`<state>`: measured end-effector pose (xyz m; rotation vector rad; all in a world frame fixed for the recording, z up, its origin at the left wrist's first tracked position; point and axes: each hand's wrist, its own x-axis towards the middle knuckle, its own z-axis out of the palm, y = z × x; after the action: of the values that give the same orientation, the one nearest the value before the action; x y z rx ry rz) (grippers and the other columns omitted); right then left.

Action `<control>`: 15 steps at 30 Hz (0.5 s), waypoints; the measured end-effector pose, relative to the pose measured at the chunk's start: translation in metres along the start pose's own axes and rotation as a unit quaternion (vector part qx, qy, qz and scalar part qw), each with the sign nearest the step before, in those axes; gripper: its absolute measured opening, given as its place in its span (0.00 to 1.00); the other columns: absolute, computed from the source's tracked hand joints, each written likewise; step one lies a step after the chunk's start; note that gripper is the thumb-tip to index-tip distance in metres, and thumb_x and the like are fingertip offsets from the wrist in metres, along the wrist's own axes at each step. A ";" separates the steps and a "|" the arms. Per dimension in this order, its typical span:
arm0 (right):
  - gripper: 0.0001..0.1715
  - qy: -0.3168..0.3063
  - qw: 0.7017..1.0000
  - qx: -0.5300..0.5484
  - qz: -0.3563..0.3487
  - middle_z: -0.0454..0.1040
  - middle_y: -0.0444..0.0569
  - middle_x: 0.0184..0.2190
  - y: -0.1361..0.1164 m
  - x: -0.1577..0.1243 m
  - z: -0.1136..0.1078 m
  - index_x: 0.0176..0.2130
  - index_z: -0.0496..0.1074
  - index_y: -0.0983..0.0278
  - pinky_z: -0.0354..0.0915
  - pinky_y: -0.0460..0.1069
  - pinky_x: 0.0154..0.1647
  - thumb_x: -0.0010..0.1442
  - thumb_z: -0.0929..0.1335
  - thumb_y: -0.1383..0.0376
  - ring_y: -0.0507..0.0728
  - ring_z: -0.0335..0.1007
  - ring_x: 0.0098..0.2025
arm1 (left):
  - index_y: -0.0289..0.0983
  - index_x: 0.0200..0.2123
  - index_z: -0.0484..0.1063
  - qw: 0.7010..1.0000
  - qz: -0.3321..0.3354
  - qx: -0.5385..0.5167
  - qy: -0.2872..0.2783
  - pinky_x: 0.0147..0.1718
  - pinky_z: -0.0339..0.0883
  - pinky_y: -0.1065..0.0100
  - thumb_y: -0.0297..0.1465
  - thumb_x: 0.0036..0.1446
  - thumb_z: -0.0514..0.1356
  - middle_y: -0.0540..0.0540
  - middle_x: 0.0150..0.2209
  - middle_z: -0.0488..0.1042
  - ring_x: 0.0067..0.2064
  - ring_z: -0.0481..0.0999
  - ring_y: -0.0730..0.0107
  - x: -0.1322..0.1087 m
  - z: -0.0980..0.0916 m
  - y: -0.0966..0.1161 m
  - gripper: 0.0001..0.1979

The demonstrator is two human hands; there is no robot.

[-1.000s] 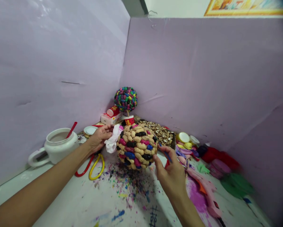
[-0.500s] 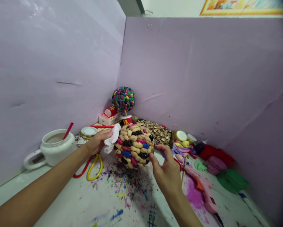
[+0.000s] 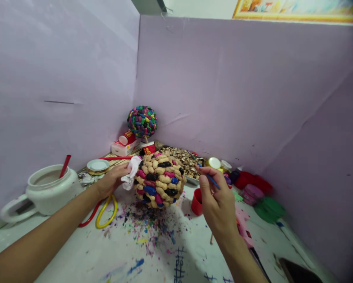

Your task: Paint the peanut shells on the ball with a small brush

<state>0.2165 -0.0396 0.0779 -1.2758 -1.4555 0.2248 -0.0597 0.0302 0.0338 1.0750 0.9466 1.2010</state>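
Note:
A ball covered in peanuts [image 3: 160, 181], some painted black, blue and pink, is held just over the paint-spotted table. My left hand [image 3: 114, 179] is closed on a crumpled white tissue [image 3: 132, 173] that presses against the ball's left side. To the right of the ball, and apart from it, my right hand [image 3: 219, 196] pinches a thin blue paintbrush [image 3: 213, 181]; its tip is partly hidden by the fingers. Close beside that hand stands a small red cup [image 3: 197, 202].
At left stands a white pot [image 3: 52, 192] with a red stick in it. Behind the ball are a finished colourful ball [image 3: 142, 121] on a stick and a tray of shells [image 3: 185, 161]. A pink glue gun [image 3: 243, 226], a green tub [image 3: 269, 209] and a dark flat object [image 3: 300, 271] lie at right.
My right hand has drawn back from the ball toward the right with the paintbrush, uncovering the red cup. The view has turned slightly right; my left hand keeps its hold.

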 end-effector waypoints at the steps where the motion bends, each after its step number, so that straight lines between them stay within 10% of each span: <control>1: 0.13 -0.014 1.000 0.020 -0.002 0.79 0.52 0.41 0.001 0.000 0.000 0.43 0.69 0.60 0.69 0.51 0.37 0.61 0.62 0.57 0.59 0.77 0.40 | 0.38 0.42 0.77 1.000 0.002 0.002 0.002 0.35 0.71 0.65 0.38 0.42 0.70 0.44 0.43 0.81 0.44 0.78 0.53 0.000 0.000 0.000 0.22; 15: 0.13 -0.104 0.994 0.013 0.004 0.79 0.53 0.43 0.017 -0.008 0.017 0.44 0.66 0.60 0.69 0.54 0.40 0.58 0.62 0.63 0.61 0.78 0.43 | 0.34 0.29 0.77 0.989 0.103 0.008 0.104 0.23 0.65 0.71 0.31 0.36 0.68 0.49 0.24 0.77 0.24 0.72 0.69 -0.004 0.013 0.036 0.12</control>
<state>0.2109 -0.0306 0.0553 -1.2673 -1.6177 0.3909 -0.0562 0.0259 0.0717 1.0953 1.0222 1.5008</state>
